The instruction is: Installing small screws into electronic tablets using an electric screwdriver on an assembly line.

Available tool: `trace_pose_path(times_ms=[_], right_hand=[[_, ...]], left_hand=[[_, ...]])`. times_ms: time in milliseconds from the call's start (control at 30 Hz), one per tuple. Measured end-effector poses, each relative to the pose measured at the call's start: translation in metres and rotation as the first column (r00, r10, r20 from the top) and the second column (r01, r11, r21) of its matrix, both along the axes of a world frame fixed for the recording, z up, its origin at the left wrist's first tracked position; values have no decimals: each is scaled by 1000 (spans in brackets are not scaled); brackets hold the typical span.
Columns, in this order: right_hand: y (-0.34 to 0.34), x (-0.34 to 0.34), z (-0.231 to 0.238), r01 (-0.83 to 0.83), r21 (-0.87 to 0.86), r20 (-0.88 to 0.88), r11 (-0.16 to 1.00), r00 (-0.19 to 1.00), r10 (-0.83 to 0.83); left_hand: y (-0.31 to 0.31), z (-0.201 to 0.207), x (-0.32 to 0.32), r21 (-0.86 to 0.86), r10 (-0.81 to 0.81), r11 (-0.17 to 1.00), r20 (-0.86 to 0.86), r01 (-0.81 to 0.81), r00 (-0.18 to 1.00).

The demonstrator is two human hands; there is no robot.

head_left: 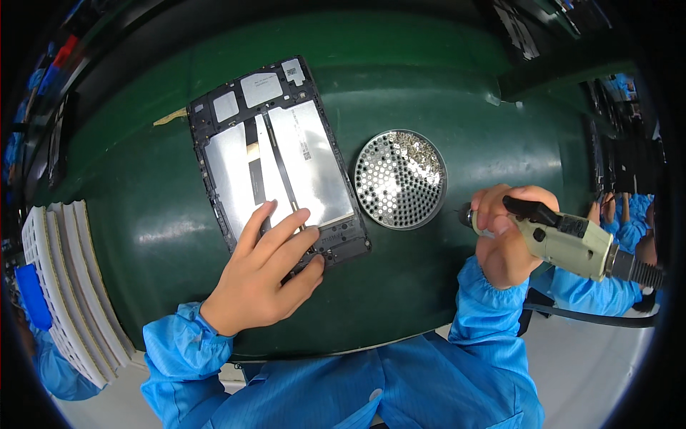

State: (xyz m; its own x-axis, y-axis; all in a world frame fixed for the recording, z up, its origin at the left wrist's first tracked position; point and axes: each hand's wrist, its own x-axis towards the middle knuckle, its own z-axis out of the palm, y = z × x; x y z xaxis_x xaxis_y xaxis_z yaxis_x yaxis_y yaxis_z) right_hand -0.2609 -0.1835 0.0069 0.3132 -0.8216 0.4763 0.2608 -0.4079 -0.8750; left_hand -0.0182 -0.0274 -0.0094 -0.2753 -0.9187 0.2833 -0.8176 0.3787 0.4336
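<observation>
A stack of white trays (61, 286) sits at the green mat's (443, 86) left edge.

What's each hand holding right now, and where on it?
Right hand holds the electric screwdriver around its body. Left hand holds nothing, resting flat on the opened tablet.
</observation>
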Motion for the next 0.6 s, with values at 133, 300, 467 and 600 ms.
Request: trace_pose_path(times_ms=[133,300,467,600], right_hand=[[-7,-1,4,79,-9,-5,997,997,-79],[-14,-5,-1,227,23,-73,974,972,-225],[-20,-9,-4,259,44,-40,965,966,-257],[-24,-10,-7,180,66,-50,981,983,-177]], left_hand=[[12,-7,4,-33,59,998,65,-57,996],[-33,-5,43,-94,267,962,129,-256,955],[-90,-20,113,-184,393,912,134,-367,910],[-110,-32,127,-303,504,848,209,-435,838]])
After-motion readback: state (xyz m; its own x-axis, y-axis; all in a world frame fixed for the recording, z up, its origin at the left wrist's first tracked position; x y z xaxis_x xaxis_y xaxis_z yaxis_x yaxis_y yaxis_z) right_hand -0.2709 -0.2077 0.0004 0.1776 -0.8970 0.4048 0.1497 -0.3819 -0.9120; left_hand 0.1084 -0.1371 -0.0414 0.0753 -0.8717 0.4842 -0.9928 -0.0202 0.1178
